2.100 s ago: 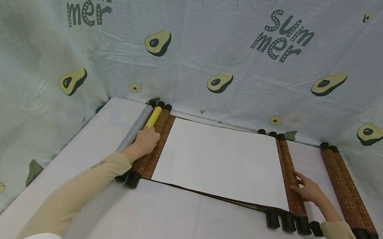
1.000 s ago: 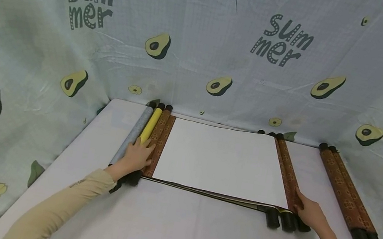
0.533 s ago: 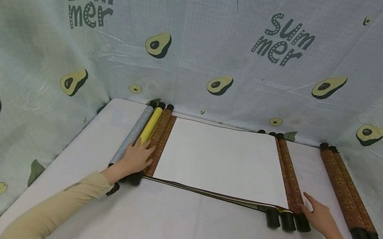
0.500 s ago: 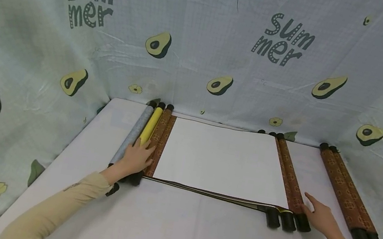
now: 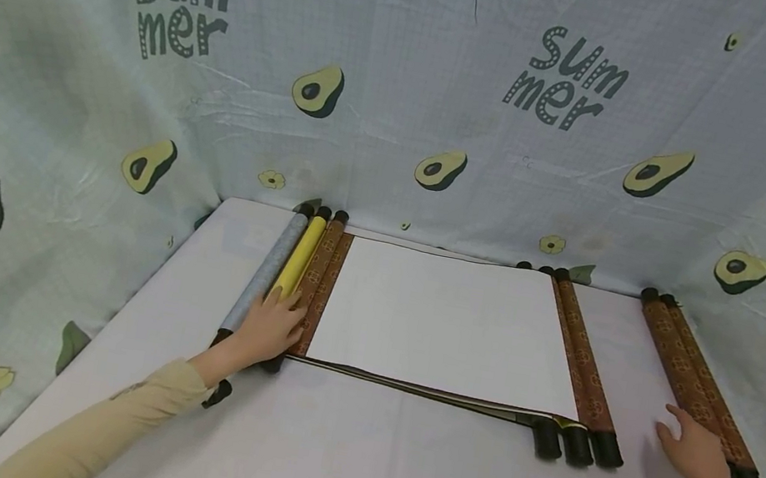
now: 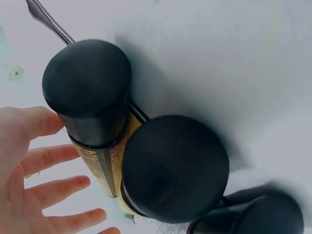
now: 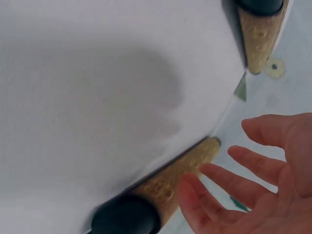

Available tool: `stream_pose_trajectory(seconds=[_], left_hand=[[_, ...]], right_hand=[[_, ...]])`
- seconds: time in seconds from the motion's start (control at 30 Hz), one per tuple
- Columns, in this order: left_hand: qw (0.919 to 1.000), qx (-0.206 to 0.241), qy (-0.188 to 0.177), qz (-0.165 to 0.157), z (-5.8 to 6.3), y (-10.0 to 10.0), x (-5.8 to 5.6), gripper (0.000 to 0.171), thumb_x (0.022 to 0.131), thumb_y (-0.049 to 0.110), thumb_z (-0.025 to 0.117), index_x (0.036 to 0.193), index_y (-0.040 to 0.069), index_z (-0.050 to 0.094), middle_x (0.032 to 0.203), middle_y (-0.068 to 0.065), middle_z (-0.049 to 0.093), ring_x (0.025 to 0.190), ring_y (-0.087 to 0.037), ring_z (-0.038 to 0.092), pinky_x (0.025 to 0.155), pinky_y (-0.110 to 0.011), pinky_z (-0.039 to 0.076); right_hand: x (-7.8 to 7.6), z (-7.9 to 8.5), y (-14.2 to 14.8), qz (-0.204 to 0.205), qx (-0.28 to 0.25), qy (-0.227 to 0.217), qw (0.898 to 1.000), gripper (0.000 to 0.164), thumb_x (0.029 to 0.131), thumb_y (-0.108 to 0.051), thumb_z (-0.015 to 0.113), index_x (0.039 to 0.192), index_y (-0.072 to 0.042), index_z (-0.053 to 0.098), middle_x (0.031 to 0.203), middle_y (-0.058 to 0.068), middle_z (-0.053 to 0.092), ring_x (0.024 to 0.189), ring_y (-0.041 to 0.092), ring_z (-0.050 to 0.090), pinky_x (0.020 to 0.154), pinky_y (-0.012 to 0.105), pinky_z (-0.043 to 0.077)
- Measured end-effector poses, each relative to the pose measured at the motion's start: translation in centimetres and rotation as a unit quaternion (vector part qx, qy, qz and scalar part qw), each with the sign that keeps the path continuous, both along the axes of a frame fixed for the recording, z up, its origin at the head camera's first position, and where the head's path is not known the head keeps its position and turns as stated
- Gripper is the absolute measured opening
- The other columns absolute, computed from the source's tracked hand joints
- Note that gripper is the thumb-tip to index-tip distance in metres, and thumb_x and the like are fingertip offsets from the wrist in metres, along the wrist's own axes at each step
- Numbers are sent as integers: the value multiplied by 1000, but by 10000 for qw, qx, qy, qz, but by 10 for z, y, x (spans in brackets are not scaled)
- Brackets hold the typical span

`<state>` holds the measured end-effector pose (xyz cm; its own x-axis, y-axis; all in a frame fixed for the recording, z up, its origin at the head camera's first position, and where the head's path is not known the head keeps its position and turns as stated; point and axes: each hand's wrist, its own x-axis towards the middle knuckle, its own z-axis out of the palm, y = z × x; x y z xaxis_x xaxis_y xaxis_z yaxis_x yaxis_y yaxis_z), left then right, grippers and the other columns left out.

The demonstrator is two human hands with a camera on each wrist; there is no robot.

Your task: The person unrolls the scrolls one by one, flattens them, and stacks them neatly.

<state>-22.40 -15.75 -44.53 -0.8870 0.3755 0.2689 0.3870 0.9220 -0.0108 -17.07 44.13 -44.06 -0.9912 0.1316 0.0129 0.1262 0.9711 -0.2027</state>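
Note:
A white scroll (image 5: 453, 323) with brown patterned borders lies unrolled across the table. At its left edge lie a brown roll (image 5: 318, 262), a yellow roll (image 5: 299, 259) and a grey roll (image 5: 262, 278). My left hand (image 5: 267, 330) rests over the near part of these rolls, fingers spread. In the left wrist view, those fingers lie beside a black end cap (image 6: 87, 80). On the right, my right hand (image 5: 695, 452) is over the near left side of two brown patterned rolls (image 5: 684, 366). Its fingers are loosely bent and hold nothing, as the right wrist view shows.
A brown roll (image 5: 583, 361) borders the sheet's right side, with several black rod ends (image 5: 577, 445) sticking out toward me. Behind the table (image 5: 384, 459) hangs a pale cloth (image 5: 400, 47) printed with avocados, which also rises at both sides.
My right hand has left the roll at the sheet's right edge and moved right to the pair of brown rolls. My left hand has loosened from the yellow roll and come nearer.

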Motion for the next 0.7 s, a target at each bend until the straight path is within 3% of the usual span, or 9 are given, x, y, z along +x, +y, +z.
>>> stream_pose_trajectory(seconds=[0.2, 0.4, 0.47, 0.57, 0.7], left_hand=[[9991, 195, 266, -257, -2, 1, 9, 24, 81, 21, 63, 102, 10, 65, 119, -18, 57, 110, -46, 48, 74, -60, 43], [9973, 478, 124, -539, -3, 7, 19, 24, 85, 22, 59, 106, 10, 64, 121, -17, 55, 112, -46, 46, 79, -61, 41], [9972, 466, 12, -587, -3, 10, 22, 25, 86, 23, 58, 107, 11, 63, 123, -16, 54, 114, -45, 45, 81, -60, 40], [9967, 405, -87, -700, -3, 14, 26, 27, 86, 24, 57, 109, 11, 62, 125, -15, 54, 118, -43, 43, 84, -59, 39], [9943, 267, -53, -1034, -3, 17, 31, 29, 87, 28, 56, 111, 13, 62, 125, -13, 54, 119, -41, 42, 89, -57, 38]], right_hand=[[3, -5, 28, -332, -12, 201, 9992, 43, 85, -14, 47, 114, 17, 40, 107, 41, 45, 91, 55, 44, 71, 56, 40], [5, -10, 46, -214, 50, 904, 9957, 36, 82, -8, 49, 104, 20, 45, 93, 39, 51, 78, 52, 49, 62, 51, 40], [5, -11, 50, -289, 134, 1057, 9939, 35, 80, -8, 49, 102, 20, 45, 93, 39, 51, 79, 51, 48, 66, 53, 38], [5, -12, 54, -690, 304, 885, 9932, 40, 81, -12, 49, 105, 19, 42, 99, 40, 48, 87, 53, 43, 75, 57, 30], [5, -13, 59, -1282, 301, 145, 9912, 60, 86, -30, 49, 116, 18, 30, 111, 46, 34, 101, 59, 32, 84, 62, 24]])
